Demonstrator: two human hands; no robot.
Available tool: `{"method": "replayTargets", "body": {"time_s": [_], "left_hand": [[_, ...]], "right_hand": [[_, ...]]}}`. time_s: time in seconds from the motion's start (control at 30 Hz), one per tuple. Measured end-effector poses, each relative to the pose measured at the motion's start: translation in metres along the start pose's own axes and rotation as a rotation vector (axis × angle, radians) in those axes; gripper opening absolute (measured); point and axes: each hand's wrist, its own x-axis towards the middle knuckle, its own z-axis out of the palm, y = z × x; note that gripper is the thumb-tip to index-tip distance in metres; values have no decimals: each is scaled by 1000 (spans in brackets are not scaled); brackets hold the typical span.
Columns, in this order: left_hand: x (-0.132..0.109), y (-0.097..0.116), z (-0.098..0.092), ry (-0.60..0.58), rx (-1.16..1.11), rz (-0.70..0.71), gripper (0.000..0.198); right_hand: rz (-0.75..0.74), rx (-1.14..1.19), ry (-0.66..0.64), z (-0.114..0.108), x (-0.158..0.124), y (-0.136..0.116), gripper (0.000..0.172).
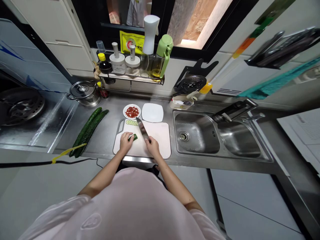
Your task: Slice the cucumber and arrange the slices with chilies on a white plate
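My left hand [125,142] is closed on a short dark green piece of cucumber [135,137] over the white cutting board [160,140]. In my right hand [152,146] is the handle of a kitchen knife [142,128], its blade pointing up and slightly left, just right of the cucumber piece. A row of pale cucumber slices [131,123] lies along the board's far edge. Behind the board stand a white plate of chopped red pieces [125,108] and a square white plate [152,112].
Two whole cucumbers [91,130] lie on the steel counter at left, near a lidded pot [83,93]. A double sink [197,133] is to the right. Bottles and jars stand on a wall rack [130,77]. A black cable with a yellow tie [67,154] crosses the front left.
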Motion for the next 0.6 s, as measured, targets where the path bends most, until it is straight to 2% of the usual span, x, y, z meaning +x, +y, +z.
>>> {"method": "replayTargets", "body": {"time_s": [0.1,0.23,0.6], "left_hand": [[-1,2,3,-14,-7,34,20],[-1,1,5,-24,-9,61,20],[-2,0,9,-20,-37,90,20]], "right_hand": [[-8,-119,-87,5,-1,-9,23],[-22,-241,-138,8,-4,-14,24],[-15,-421,-228,1,-13,-5,27]]}}
